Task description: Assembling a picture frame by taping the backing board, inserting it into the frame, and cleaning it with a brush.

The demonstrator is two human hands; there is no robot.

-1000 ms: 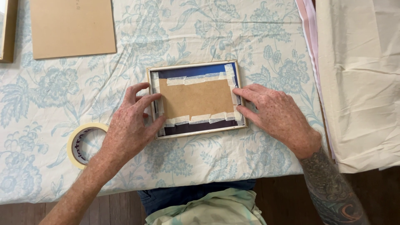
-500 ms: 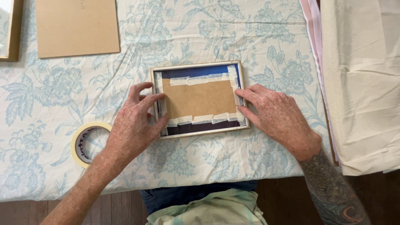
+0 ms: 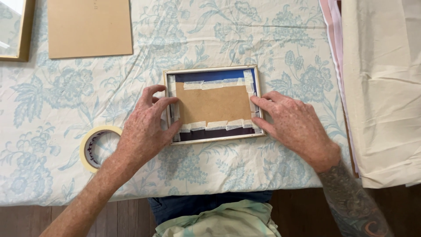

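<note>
A small picture frame [image 3: 213,70] lies face down on the flowered tablecloth [image 3: 245,39]. Inside it a brown backing card [image 3: 213,104] sits on a dark blue sheet, held along its edges by strips of pale masking tape. My left hand [image 3: 147,127] presses on the frame's left side, fingertips on the tape there. My right hand [image 3: 294,125] rests on the right side, fingertips on the taped edge. Neither hand grips anything.
A roll of masking tape [image 3: 98,147] lies left of my left hand. A brown board [image 3: 90,27] lies at the top left, beside part of another frame [image 3: 15,30]. Cream fabric [image 3: 381,87] is piled on the right. The table's front edge runs just below my wrists.
Both hands stay on the frame's sides; the view has shifted slightly, and the fingers have barely moved.
</note>
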